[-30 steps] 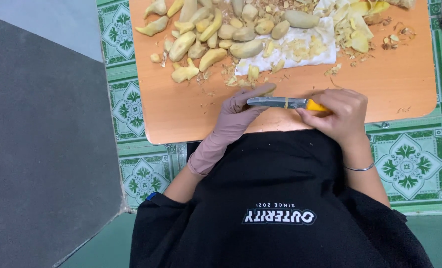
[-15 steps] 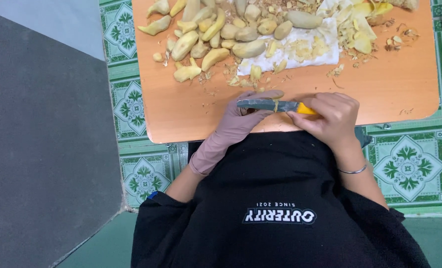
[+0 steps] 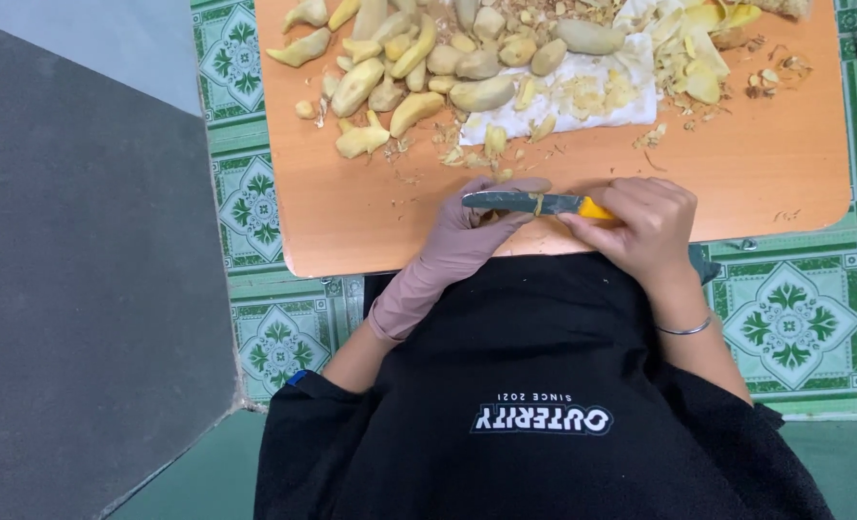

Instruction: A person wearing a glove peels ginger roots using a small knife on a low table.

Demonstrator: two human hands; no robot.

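Since half a second earlier, both hands have shifted slightly right along the near edge of the board, and the knife blade now lies clear and level across the gloved fingers rather than tucked under them. Nearest the camera: black shirt with pale print, filling the lower frame. Left hand, in a mauve-brown rubber glove, fingers curled together, thumb stretched along the far side of the blade; whether it pinches anything beneath cannot be told. Right hand, bare, thin metal bangle at wrist, closed around the yellow handle of a paring knife; blade points to the person's left, with a small scrap of peel stuck to it mid-length. Both hands rest at the near edge of an orange wooden tabletop. Farther out: scattered peel shavings, then a heap of peeled pale-yellow ginger pieces, partly on a white cloth. Green patterned floor tiles surround the tabletop.
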